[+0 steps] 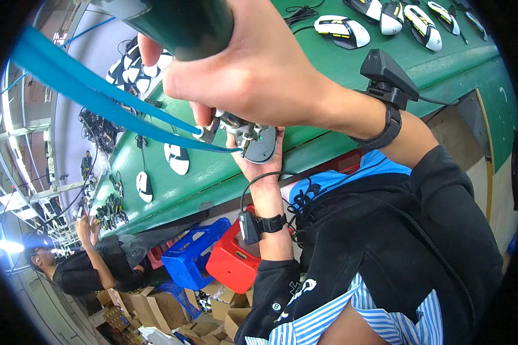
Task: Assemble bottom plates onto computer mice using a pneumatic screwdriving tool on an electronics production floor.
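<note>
My right hand (253,75) is wrapped around a powered screwdriver (178,29) with a thick dark green body. Blue hoses (121,106) run to the metal fittings at its lower end. Beneath that end, a computer mouse (263,148) rests in my left hand (256,171), its dark, rounded underside facing up. The fittings hide part of the mouse, and whether the screwdriver's tip touches it I cannot tell. Fingers of my left hand curl around the mouse's edges, partly covered by the tool and my right hand.
On the green bench (213,175) lie several white-and-black mice (342,31) at the upper right, with more mice (144,187) and tangled black cables (101,129) at left. A blue stool (193,256), a red stool (233,261) and cardboard boxes (155,307) stand below. Another person (95,264) works at lower left.
</note>
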The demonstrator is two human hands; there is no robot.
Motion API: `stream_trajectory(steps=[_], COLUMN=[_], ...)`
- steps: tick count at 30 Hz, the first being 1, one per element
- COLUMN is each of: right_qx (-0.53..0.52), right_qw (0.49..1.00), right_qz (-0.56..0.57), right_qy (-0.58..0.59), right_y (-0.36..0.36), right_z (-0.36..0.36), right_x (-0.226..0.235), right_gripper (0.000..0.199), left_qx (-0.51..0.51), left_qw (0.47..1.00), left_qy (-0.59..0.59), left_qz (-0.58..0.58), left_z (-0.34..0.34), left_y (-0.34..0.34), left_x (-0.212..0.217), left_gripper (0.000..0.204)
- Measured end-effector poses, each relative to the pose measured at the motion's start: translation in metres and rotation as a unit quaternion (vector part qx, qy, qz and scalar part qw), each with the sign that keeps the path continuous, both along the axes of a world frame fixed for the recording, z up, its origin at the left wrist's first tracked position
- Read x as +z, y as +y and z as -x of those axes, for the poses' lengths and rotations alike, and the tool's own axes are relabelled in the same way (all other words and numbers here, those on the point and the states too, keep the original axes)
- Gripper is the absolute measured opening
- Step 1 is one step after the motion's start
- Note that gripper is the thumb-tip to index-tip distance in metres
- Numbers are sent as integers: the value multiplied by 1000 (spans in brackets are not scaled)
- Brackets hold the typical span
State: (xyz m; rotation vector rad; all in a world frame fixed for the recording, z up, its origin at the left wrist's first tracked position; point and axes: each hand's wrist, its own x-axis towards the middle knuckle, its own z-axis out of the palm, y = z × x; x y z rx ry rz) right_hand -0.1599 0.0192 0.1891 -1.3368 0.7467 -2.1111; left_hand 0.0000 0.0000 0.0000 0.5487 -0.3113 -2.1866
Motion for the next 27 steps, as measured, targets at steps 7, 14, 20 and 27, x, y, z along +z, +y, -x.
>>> stream_trajectory(steps=[7,14,20,27], right_qx=[29,21,-76,-54], right_qw=[1000,998,994,992], right_qz=[-7,-59,34,6], right_qy=[-7,16,73,116], right_y=[0,9,-5,23], right_z=[0,2,2,5], right_x=[-3,-9,20,33], right_gripper=[5,9,10,9], left_qx=[11,62,27,85], left_qw=[1000,995,1000,986], left_qy=[-15,-56,-10,-127], left_qz=[9,-47,1,-67], left_z=[4,13,5,8], left_y=[2,5,5,13], left_x=[-1,12,3,11], left_gripper=[56,57,54,60])
